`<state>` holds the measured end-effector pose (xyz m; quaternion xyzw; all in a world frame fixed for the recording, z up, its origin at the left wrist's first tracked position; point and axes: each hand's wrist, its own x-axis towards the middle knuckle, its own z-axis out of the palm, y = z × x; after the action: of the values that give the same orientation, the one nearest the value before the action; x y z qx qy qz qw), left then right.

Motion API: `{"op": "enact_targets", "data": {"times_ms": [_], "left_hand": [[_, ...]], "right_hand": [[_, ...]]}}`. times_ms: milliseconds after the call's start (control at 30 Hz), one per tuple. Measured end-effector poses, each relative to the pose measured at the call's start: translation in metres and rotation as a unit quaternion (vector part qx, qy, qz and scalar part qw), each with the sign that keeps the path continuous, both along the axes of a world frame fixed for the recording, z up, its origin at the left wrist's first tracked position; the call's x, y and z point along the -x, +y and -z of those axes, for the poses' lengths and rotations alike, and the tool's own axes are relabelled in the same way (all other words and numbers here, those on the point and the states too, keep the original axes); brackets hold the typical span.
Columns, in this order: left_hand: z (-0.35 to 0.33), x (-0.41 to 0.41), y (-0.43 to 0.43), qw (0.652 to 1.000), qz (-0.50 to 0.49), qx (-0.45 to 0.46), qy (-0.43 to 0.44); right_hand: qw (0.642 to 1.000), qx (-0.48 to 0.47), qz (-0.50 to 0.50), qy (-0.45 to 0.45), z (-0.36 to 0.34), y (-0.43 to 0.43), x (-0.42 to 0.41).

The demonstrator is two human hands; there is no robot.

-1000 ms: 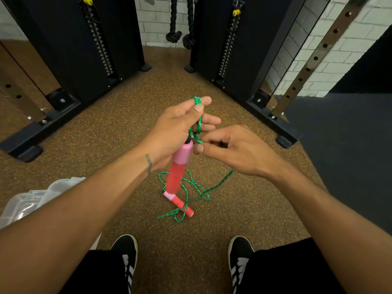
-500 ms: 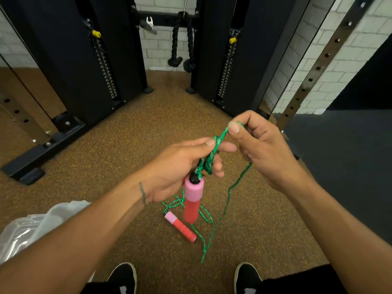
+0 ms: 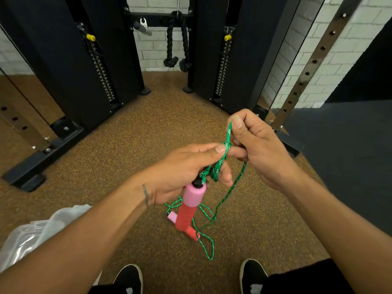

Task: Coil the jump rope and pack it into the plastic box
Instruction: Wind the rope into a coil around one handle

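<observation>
Several turns of the green jump rope point(image 3: 216, 171) sit wound around the fingers point(image 3: 224, 175) of our left hand point(image 3: 182, 170), which closes on them just above the pink and red handle point(image 3: 189, 209) hanging below the palm. From this bundle one strand rises to our right hand point(image 3: 256, 145), where thumb and forefinger pinch it shut, the two hands touching at the fingertips. A second strand drops from the right hand in a slack curve to the floor point(image 3: 131, 149). There we see the other handle point(image 3: 192, 231) lying flat, partly hidden behind the hanging one, with loose loops of rope around it and one loop trailing toward our shoes point(image 3: 252, 274). The plastic box point(image 3: 31, 236) stands at lower left, partly covered by our left forearm, well apart from the rope. Beyond the hands stand black weight-stack columns point(image 3: 63, 60) against a white brick wall point(image 3: 157, 49).
</observation>
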<state>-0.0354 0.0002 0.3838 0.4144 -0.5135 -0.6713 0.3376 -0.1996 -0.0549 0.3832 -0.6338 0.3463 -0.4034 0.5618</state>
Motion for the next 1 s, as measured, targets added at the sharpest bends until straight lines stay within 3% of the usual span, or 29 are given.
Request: {"op": "enact_targets", "data": {"times_ms": [100,333,667,1000], "left_hand": [[-0.001,-0.003,0.000,1.000,0.016,-0.005,0.023],[-0.003,0.000,0.001,0.996,0.016,-0.011,0.082],[-0.002,-0.002,-0.004,0.987,-0.078,-0.002,0.137],[0.003,-0.001,-0.011,0.981,-0.154,0.033,0.116]], "right_hand": [[1.000,-0.017,0.006,0.014,0.001,-0.001,0.000],[0.988,-0.152,-0.013,0.036,0.007,-0.012,0.005],[0.969,-0.151,-0.086,0.178,0.012,0.000,-0.002],[0.960,-0.130,-0.142,0.204,0.016,0.003,0.000]]}}
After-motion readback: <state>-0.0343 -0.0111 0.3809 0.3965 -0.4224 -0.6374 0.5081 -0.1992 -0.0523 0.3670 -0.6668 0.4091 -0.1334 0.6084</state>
